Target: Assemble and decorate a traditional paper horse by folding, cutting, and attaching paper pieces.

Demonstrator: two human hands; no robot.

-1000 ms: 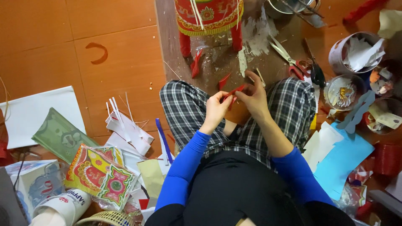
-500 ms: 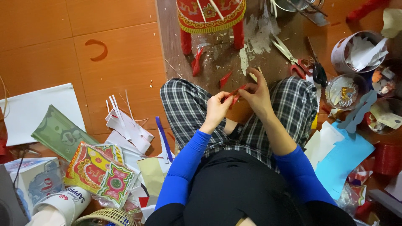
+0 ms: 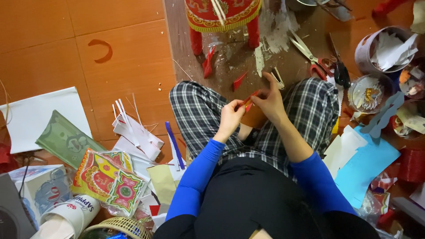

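Head view: both hands, left (image 3: pixel 230 118) and right (image 3: pixel 269 101), pinch one red paper strip (image 3: pixel 249 100); two scissors (image 3: pixel 310 55) nearby.

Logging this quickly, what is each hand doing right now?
Left hand: closed, pinching one end of the red strip.
Right hand: closed, pinching the strip's other end.

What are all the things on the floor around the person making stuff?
red paper strip: one, red, pinched between both hands
scissors: one, red handles, on the board ahead
red stool-like stand: one, red and gold, top centre
printed paper sheets: several, red, yellow and green, lower left
white paper strips: a bunch, white, left of the knee
blue paper: one sheet, light blue, right
round tub: one, holding white scraps, upper right
left hand: one
right hand: one
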